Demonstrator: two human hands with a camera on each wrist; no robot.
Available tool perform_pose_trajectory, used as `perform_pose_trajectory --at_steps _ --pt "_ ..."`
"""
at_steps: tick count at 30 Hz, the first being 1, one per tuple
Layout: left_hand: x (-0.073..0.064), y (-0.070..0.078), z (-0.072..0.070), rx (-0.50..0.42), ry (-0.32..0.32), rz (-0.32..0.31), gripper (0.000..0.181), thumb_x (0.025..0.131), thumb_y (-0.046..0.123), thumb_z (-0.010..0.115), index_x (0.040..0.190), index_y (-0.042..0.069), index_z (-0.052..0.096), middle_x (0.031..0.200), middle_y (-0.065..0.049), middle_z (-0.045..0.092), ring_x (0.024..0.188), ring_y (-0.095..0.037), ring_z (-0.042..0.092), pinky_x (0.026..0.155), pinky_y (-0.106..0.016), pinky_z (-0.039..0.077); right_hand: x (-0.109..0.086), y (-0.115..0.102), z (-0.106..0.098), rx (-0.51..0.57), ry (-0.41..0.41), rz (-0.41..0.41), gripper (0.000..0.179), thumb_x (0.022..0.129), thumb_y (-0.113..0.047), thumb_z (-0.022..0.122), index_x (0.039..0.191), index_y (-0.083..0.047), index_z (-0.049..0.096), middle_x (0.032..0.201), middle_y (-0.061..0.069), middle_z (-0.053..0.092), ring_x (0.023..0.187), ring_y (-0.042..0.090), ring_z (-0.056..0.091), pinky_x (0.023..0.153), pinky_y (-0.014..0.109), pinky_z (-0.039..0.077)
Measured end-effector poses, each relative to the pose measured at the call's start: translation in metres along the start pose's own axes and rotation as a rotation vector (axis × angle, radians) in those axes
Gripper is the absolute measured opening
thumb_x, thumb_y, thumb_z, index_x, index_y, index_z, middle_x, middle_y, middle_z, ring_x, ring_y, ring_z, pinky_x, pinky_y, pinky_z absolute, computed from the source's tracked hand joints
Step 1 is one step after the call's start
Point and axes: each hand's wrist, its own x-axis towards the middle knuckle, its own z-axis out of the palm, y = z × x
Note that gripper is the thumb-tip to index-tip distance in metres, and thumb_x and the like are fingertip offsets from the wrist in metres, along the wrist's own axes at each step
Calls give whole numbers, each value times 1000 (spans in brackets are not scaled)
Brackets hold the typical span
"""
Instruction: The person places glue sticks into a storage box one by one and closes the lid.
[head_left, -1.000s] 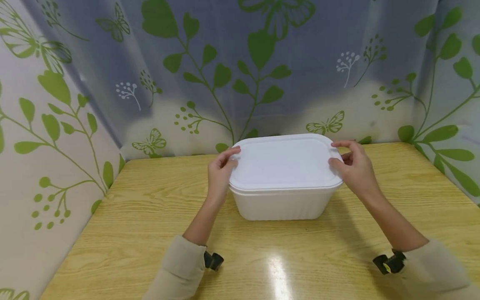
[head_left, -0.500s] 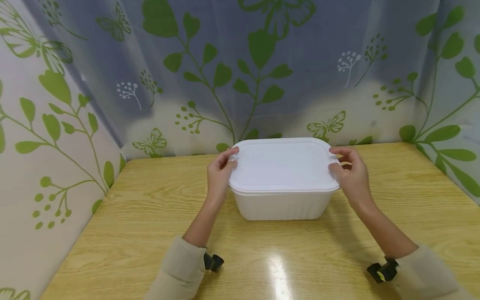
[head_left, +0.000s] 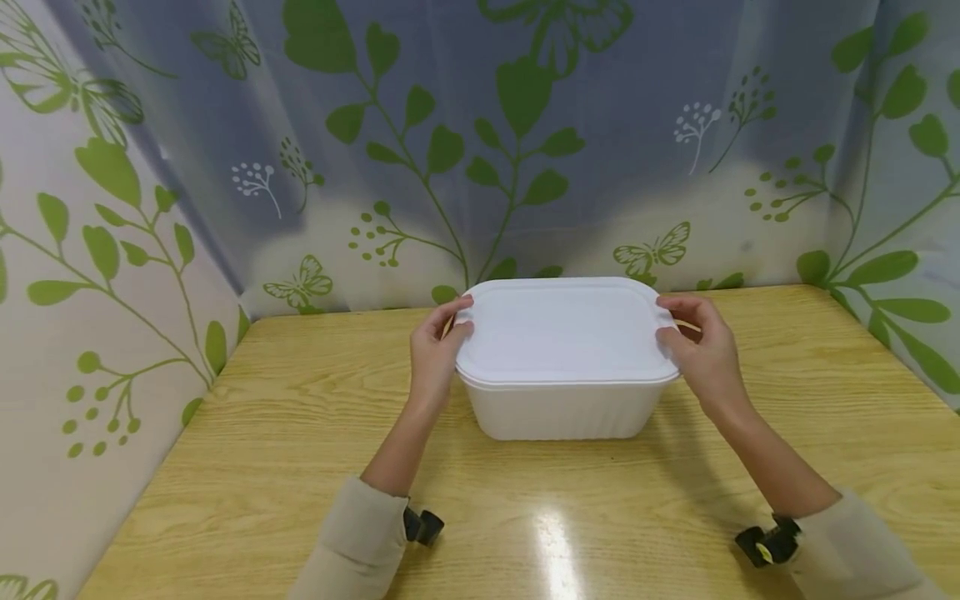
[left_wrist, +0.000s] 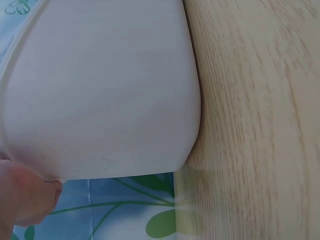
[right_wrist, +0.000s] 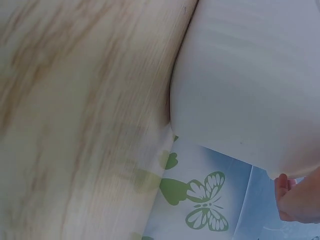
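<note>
A white plastic box (head_left: 562, 411) stands upright on the wooden table, topped by a white lid (head_left: 567, 329) with rounded corners. At the lid's left end, my left hand (head_left: 435, 354) grips the rim, thumb on top and fingers curled round the edge. My right hand (head_left: 707, 350) holds the opposite end the same way. In the left wrist view the box's side wall (left_wrist: 105, 90) fills much of the picture, with part of the left hand (left_wrist: 27, 192) at its rim. The right wrist view shows right-hand fingers (right_wrist: 300, 200) below the rim. What the box contains is hidden.
The light wooden table (head_left: 300, 467) spreads around the box. Behind it hangs a blue and white curtain (head_left: 600, 167) with green leaves and butterflies, and similar cloth (head_left: 90, 333) flanks the left side. Small black cameras sit at both wrists.
The lid's right end has come down, along with my right hand, so that it now lies level on the box. My left hand has barely moved.
</note>
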Motion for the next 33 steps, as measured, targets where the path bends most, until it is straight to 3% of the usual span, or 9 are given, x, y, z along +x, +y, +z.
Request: perform_pose_trajectory --at_steps 6,20,33 --pt "-1 0 0 -5 10 -5 27 85 -13 52 110 -8 61 117 -15 58 122 -16 43 98 -22 34 -1 -4 -2 -14 -15 19 32 89 -3 53 119 6 47 121 11 52 107 20 49 83 17 42" --pt "-1 -1 2 -24 49 -5 27 83 -16 51 108 -9 59 112 -16 56 112 -18 51 94 -21 38 1 -11 0 -53 13 42 27 90 -6 51 115 4 52 117 8 55 104 15 49 82 18 43" --pt "-2 -5 -1 -24 9 31 26 84 -15 51 109 -11 57 114 -18 55 114 -21 49 96 -24 37 1 -12 -1 -119 -23 44 24 92 -6 49 113 5 52 123 14 52 110 26 47 93 33 41"
